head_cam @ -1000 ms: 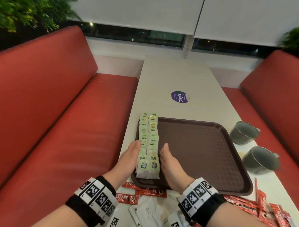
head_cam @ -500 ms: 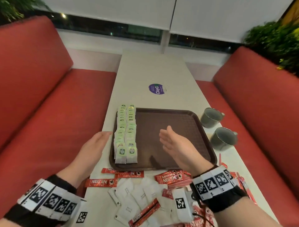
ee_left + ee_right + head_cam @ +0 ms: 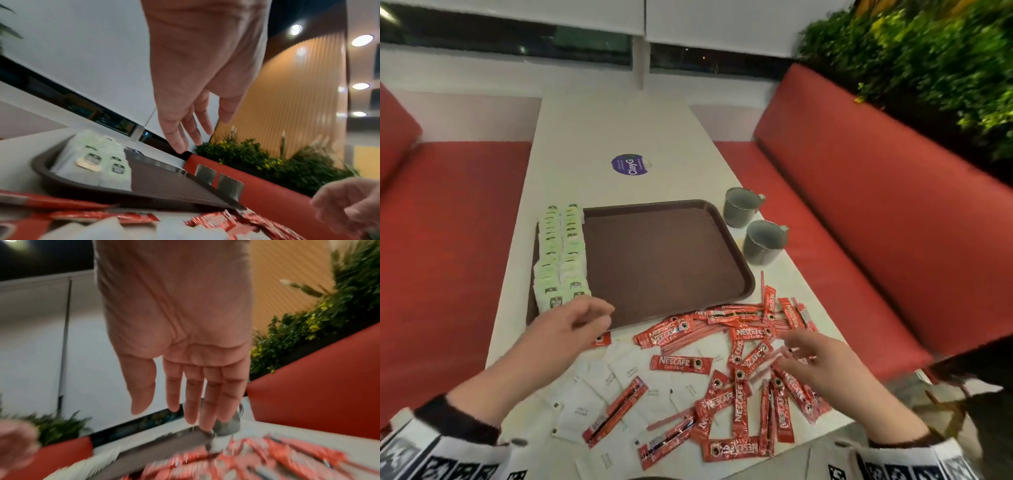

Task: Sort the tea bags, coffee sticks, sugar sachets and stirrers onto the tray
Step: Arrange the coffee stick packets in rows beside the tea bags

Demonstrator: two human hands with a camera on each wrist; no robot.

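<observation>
A brown tray [image 3: 664, 260] lies on the white table. Two rows of green-and-white tea bags [image 3: 560, 253] fill its left side; they also show in the left wrist view [image 3: 96, 162]. Red Nescafe coffee sticks [image 3: 681, 363] and white sugar sachets [image 3: 599, 377] lie scattered in front of the tray, with thin red stirrers [image 3: 762, 291] among them. My left hand [image 3: 604, 313] hovers over the tray's near-left corner, fingers relaxed and empty [image 3: 197, 134]. My right hand [image 3: 796, 349] hangs just above the coffee sticks at the right, fingers straight and holding nothing [image 3: 174, 412].
Two grey mugs [image 3: 741, 207] [image 3: 763, 241] stand right of the tray. A purple sticker [image 3: 629, 166] is farther up the table. Red benches [image 3: 859, 222] flank both sides, with plants behind the right one. The pile reaches the table's near and right edges.
Both hands left the tea bag rows. The left hand drew back to the tray's near-left corner; the right hand swung right and down over the coffee sticks. The head view turned right and downward.
</observation>
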